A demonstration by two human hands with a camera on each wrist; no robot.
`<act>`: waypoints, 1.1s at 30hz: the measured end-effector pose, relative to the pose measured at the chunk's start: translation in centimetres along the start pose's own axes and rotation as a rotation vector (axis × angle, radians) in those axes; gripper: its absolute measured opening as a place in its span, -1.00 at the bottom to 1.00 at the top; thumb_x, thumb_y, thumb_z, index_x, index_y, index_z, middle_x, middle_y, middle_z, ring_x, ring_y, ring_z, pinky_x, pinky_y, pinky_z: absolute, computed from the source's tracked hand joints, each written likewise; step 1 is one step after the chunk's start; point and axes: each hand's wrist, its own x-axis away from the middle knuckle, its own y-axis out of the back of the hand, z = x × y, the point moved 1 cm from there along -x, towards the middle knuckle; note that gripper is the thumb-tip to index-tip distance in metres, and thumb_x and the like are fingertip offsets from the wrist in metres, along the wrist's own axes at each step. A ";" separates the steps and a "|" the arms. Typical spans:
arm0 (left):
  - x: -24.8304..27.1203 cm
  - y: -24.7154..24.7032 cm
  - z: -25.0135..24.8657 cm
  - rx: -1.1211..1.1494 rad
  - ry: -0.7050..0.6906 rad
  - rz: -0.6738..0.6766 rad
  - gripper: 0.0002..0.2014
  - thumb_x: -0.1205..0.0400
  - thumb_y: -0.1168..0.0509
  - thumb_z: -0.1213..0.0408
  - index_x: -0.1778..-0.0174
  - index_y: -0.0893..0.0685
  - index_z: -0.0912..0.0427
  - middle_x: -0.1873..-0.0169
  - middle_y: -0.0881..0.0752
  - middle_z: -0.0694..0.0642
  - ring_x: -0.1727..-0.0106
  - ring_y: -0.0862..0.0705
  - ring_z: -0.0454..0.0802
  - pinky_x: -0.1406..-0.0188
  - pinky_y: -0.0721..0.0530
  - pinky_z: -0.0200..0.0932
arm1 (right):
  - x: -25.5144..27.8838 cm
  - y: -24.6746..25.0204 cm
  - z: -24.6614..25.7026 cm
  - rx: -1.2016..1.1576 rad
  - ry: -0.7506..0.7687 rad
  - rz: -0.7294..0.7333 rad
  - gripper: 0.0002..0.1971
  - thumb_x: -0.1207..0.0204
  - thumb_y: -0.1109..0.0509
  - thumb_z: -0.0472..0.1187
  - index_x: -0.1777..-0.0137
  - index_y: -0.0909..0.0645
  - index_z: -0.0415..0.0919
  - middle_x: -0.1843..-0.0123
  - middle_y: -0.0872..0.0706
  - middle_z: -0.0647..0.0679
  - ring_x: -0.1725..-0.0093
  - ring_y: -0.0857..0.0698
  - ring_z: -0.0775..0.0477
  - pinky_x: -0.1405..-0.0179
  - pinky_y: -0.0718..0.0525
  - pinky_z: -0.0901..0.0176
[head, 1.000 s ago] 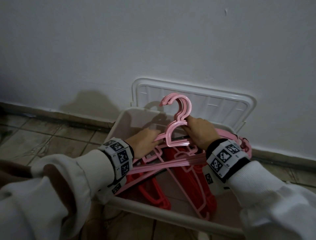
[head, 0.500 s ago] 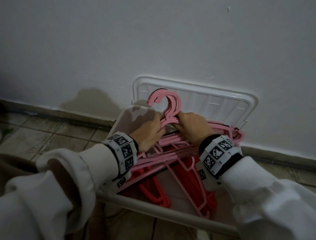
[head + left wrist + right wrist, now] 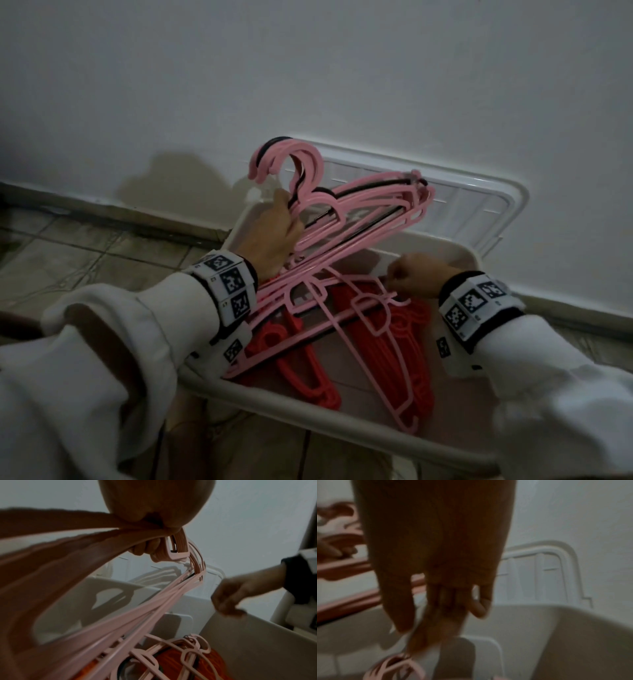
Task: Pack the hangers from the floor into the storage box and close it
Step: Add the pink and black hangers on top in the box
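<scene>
Several pink hangers (image 3: 346, 219), a bunch I cannot count exactly because they overlap, are gripped in my left hand (image 3: 274, 236) just below their hooks, with a black hanger (image 3: 356, 224) sandwiched among them. From the left wrist view my fingers (image 3: 147, 547) curl tight around the necks. The bunch tilts up and away from that hand, its hooks rising in front of the lid (image 3: 479, 202), its lower ends trailing under my left wrist to the near rim of the box (image 3: 342, 416).

My right hand (image 3: 416, 275) hangs over the box's far right part, fingers loosely bent downward, thumb and fingertips close together right at a pink hanger lying there; I cannot tell whether it pinches anything, since the right wrist view is blurred.

Below and between my hands, inside the box, two loose pink hangers (image 3: 383, 349) lie crossed on top of two stacks of red hangers (image 3: 407, 346), one stack under the right hand, the other nearer the left; their count is hidden by stacking.

One lid stands open beyond both hands, leaning on the wall (image 3: 308, 68). Tiled floor (image 3: 85, 253) shows left of my left hand. My white sleeves (image 3: 102, 359) cover the near corners of the box.
</scene>
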 end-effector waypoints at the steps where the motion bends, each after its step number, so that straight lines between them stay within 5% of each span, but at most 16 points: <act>1: 0.0 0.0 0.1 0.015 0.010 0.000 -0.89 -0.66 -0.08 0.34 0.09 -0.24 0.20 0.42 -0.40 0.00 0.45 -0.41 -0.05 0.36 -0.46 -0.05 | -0.6 -1.2 -0.1 0.022 -0.041 0.076 -0.74 -0.58 -0.29 -0.11 -0.06 -0.69 -0.28 -0.05 -0.76 -0.19 0.09 -0.65 -0.07 0.07 -0.51 0.21; 4: 0.0 0.2 0.2 0.044 0.011 -0.012 -0.88 -0.67 -0.08 0.35 0.09 -0.23 0.21 0.43 -0.40 0.00 0.44 -0.40 -0.02 0.38 -0.42 -0.05 | -1.7 -4.1 0.4 0.099 -0.157 0.226 -0.60 -0.63 -0.23 -0.08 -0.28 -0.57 -0.39 -0.31 -0.62 -0.25 -0.22 -0.60 -0.15 -0.14 -0.50 0.17; 8: 0.1 0.6 0.3 0.090 0.027 -0.016 -0.89 -0.69 -0.06 0.32 0.09 -0.24 0.23 0.46 -0.41 0.03 0.48 -0.40 0.00 0.47 -0.36 -0.07 | -3.4 -7.2 0.4 0.122 -0.272 0.243 -0.55 -0.66 -0.15 -0.13 -0.48 -0.37 -0.34 -0.51 -0.41 -0.28 -0.49 -0.41 -0.21 -0.41 -0.35 0.09; 16: 0.1 1.2 0.9 0.112 0.047 -0.011 -0.89 -0.68 -0.07 0.38 0.09 -0.23 0.26 0.46 -0.36 0.02 0.48 -0.34 -0.04 0.48 -0.29 -0.16 | -5.8 -9.5 -0.6 0.099 -0.400 0.178 -0.54 -0.62 -0.19 -0.05 -0.43 -0.44 -0.29 -0.33 -0.60 -0.25 -0.31 -0.59 -0.23 -0.28 -0.53 0.03; 21: 0.2 1.3 1.0 0.143 0.063 -0.019 -0.89 -0.68 -0.07 0.37 0.09 -0.24 0.23 0.46 -0.37 0.02 0.49 -0.35 -0.06 0.52 -0.28 -0.23 | -5.6 -9.7 0.4 0.128 -0.475 0.057 -0.67 -0.67 -0.04 -0.26 -0.33 -0.50 -0.28 -0.30 -0.62 -0.19 -0.28 -0.61 -0.23 -0.24 -0.55 -0.01; 28: 0.4 1.6 1.1 0.198 0.077 -0.057 -0.91 -0.70 -0.06 0.36 0.07 -0.25 0.21 0.45 -0.39 0.01 0.49 -0.37 -0.11 0.62 -0.34 -0.44 | -4.1 -6.1 1.0 0.047 -0.293 -0.238 -0.66 -0.68 0.01 -0.20 -0.42 -0.34 -0.14 -0.26 -0.59 -0.29 -0.20 -0.64 -0.27 -0.11 -0.58 -0.05; 32: 0.6 1.9 0.8 0.223 0.059 -0.087 -0.92 -0.69 -0.06 0.39 0.05 -0.24 0.24 0.44 -0.42 -0.01 0.47 -0.41 -0.08 0.54 -0.37 -0.41 | -2.5 -3.1 1.4 0.078 -0.077 -0.397 -0.67 -0.68 -0.08 -0.23 -0.42 -0.33 -0.14 -0.10 -0.66 -0.36 -0.05 -0.68 -0.32 0.00 -0.58 -0.08; 33: 0.6 2.1 0.8 0.232 0.052 -0.094 -0.92 -0.69 -0.06 0.39 0.04 -0.24 0.24 0.42 -0.44 0.00 0.44 -0.47 -0.02 0.45 -0.46 -0.27 | -2.0 -2.4 1.6 0.094 -0.029 -0.403 -0.66 -0.67 -0.10 -0.25 -0.43 -0.32 -0.14 -0.08 -0.66 -0.36 -0.03 -0.68 -0.33 0.05 -0.59 -0.08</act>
